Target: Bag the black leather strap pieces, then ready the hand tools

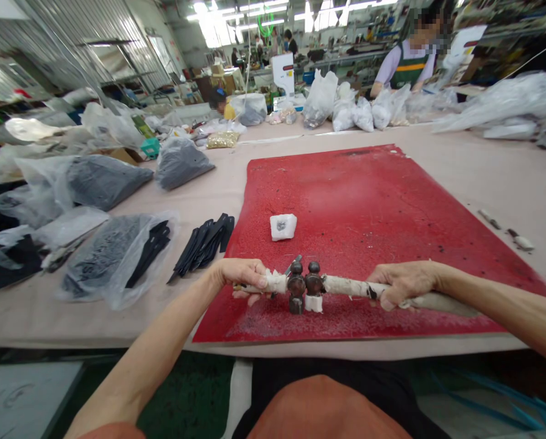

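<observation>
Two hammers with dark metal heads meet side by side over the near part of a red mat (346, 195). My left hand (248, 277) is closed around the short, white-wrapped handle of the left hammer (295, 286); a thin metal piece shows beside its head. My right hand (403, 283) grips the long, white-wrapped handle of the right hammer (314, 280), whose lower face is covered in white. Beyond the heads, a small white block (283, 227) with a dark mark lies on the mat.
Dark strips (204, 244) lie left of the mat, near a plastic bag (113, 259) of dark pieces. More bags (181, 161) line the left and far sides. Small wrapped pieces (520, 240) lie at right. Across the table is a person (403, 64).
</observation>
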The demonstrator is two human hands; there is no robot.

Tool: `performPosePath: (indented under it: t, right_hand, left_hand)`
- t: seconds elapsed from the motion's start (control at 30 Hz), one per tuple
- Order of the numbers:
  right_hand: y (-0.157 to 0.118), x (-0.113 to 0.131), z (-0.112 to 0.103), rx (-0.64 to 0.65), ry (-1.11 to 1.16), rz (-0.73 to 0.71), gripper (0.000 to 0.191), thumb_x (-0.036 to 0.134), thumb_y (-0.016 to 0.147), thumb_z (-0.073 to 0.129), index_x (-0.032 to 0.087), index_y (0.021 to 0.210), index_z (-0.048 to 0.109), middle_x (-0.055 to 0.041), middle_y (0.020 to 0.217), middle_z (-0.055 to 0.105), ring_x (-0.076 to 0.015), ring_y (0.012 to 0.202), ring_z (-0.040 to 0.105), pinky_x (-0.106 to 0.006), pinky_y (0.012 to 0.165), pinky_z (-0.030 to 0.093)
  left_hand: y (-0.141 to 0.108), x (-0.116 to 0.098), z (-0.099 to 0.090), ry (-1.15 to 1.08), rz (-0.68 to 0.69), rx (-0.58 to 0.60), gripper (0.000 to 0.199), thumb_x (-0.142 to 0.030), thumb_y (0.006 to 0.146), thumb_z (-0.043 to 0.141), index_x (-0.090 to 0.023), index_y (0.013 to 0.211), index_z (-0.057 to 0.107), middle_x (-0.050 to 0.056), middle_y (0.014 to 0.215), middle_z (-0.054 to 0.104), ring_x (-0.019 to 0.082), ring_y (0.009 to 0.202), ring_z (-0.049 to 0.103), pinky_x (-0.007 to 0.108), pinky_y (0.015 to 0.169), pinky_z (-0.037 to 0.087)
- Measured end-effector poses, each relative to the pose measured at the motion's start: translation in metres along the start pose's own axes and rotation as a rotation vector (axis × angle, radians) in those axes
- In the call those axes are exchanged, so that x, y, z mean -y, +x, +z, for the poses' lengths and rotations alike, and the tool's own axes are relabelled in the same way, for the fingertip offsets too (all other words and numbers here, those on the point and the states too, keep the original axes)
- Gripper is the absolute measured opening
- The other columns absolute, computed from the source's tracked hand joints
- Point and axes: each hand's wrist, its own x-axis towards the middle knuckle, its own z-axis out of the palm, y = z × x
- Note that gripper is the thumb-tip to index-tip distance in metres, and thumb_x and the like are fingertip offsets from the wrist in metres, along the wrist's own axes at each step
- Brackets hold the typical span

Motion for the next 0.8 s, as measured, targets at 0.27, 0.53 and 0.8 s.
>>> performPosePath:
  t: [0.27,0.53,0.8]
  right_hand:
    - [0.003,-0.007,0.002,0.007,0.036,-0.014,0.033,0.045,0.070,0.074,0.015,0.075,0.059,0.0035,0.056,0.055,-0.0095,0.045,0.050,-0.018,0.041,0.040]
    - [0.005,-0.016,0.013,-0.007,0.106,0.003,0.029,0.042,0.072,0.071,0.016,0.078,0.059,0.0030,0.055,0.056,-0.0104,0.043,0.051,-0.019,0.040,0.042]
    - [0.008,-0.032,0.022,-0.028,0.148,-0.005,0.028,0.041,0.072,0.070,0.016,0.079,0.059,0.0026,0.058,0.057,-0.0101,0.043,0.052,-0.019,0.040,0.043]
  left_hand:
    - [0.006,0.004,-0.001,0.006,0.027,-0.004,0.044,-0.052,0.075,0.071,-0.011,0.088,0.074,0.013,0.062,0.068,0.012,0.033,0.045,0.023,0.029,0.024]
    - [0.015,0.012,0.003,0.022,0.063,0.009,0.044,-0.054,0.077,0.067,-0.013,0.088,0.075,0.012,0.061,0.068,0.013,0.032,0.044,0.023,0.031,0.024]
    - [0.019,0.014,0.006,0.013,0.051,0.012,0.044,-0.053,0.078,0.067,-0.012,0.090,0.075,0.012,0.061,0.068,0.012,0.033,0.045,0.022,0.031,0.025]
